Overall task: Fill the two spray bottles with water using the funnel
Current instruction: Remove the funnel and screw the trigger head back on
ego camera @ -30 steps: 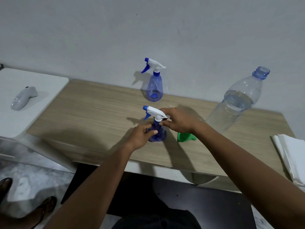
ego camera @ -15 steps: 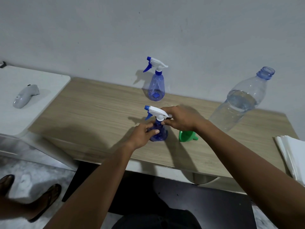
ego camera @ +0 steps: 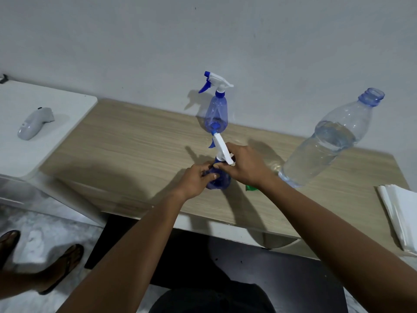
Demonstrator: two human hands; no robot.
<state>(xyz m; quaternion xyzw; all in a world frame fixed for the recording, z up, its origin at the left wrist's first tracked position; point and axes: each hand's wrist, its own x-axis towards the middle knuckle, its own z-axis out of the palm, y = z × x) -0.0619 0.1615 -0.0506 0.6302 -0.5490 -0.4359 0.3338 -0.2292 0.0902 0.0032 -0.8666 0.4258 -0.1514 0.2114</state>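
Two blue spray bottles stand on the wooden table (ego camera: 126, 150). The far spray bottle (ego camera: 216, 114) is upright by the wall with its white trigger head on. My left hand (ego camera: 196, 179) grips the body of the near spray bottle (ego camera: 220, 182). My right hand (ego camera: 246, 166) is closed around its white spray head (ego camera: 222, 147), whose nozzle now points away from me. Only a sliver of the green funnel (ego camera: 250, 188) shows under my right wrist. A large clear water bottle (ego camera: 327, 141), uncapped and partly full, stands to the right.
A white side surface (ego camera: 56, 102) at the left holds a grey handheld device (ego camera: 33, 123). A stack of white sheets (ego camera: 399, 213) lies at the table's right edge. A person's sandalled feet (ego camera: 65, 265) are on the floor at lower left.
The near bottle's spray head has turned: its nozzle pointed left before and now points away toward the wall. My right wrist now covers most of the funnel.
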